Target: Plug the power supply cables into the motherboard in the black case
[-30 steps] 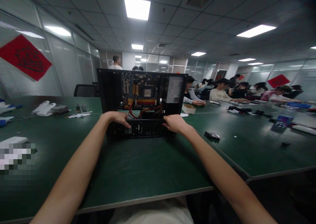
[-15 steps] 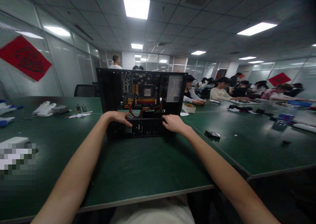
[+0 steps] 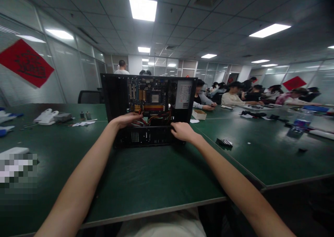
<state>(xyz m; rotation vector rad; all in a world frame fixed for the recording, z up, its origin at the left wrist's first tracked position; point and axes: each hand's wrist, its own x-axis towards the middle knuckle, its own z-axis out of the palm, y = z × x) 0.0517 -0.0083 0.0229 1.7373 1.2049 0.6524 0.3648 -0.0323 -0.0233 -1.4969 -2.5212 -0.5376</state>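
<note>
A black computer case (image 3: 130, 137) stands on the green table (image 3: 156, 174), its open side facing me. Inside it are a motherboard (image 3: 148, 92), a silver-labelled power supply (image 3: 182, 95) at the upper right and a bundle of coloured cables (image 3: 156, 118) low in the middle. My left hand (image 3: 129, 119) reaches over the lower panel into the case, its fingertips at the cables near the motherboard's lower edge; whether they pinch a cable is not clear. My right hand (image 3: 182, 131) is closed on the case's lower panel edge at the right.
On the left lie a white plastic bag (image 3: 47, 116), a grey box (image 3: 63, 117) and papers. Right of the case are a small open box (image 3: 199, 114), a black metal part (image 3: 224, 142) and a bottle (image 3: 302, 120). Several people sit farther back.
My left hand has risen from the lower panel's edge and moved inward to the cables. The right hand keeps its place on the panel.
</note>
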